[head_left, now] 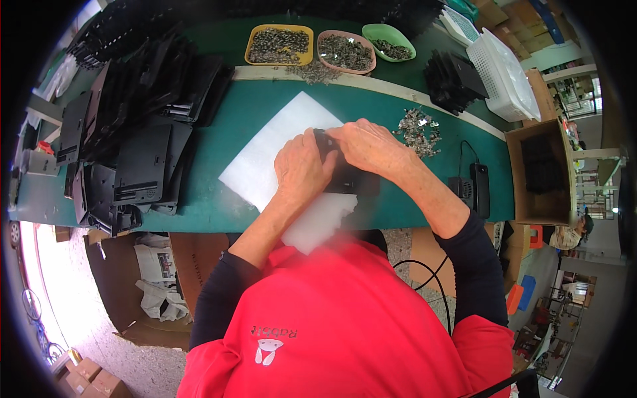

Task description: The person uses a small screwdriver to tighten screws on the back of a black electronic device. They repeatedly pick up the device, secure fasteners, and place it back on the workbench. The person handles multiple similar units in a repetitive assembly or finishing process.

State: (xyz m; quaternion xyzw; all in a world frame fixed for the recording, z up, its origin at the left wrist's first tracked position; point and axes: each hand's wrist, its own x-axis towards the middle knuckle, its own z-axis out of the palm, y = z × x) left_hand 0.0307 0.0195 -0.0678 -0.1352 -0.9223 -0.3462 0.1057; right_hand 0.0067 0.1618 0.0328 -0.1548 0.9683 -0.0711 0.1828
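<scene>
A black plastic panel lies on a white foam sheet at the table's near side. My left hand grips the panel's left part, fingers over its far edge and thumb across its face. At the far edge, my right hand is closed, its fingertips pinched together near the left fingers. Whatever small thing those right fingertips may hold is hidden. Right of the hands, a loose heap of small metal parts lies on the green table.
Stacked black panels crowd the left. Along the back stand a yellow tray, a pink tray and a green tray of small metal parts. At right are a black corded device, a white basket and a cardboard box.
</scene>
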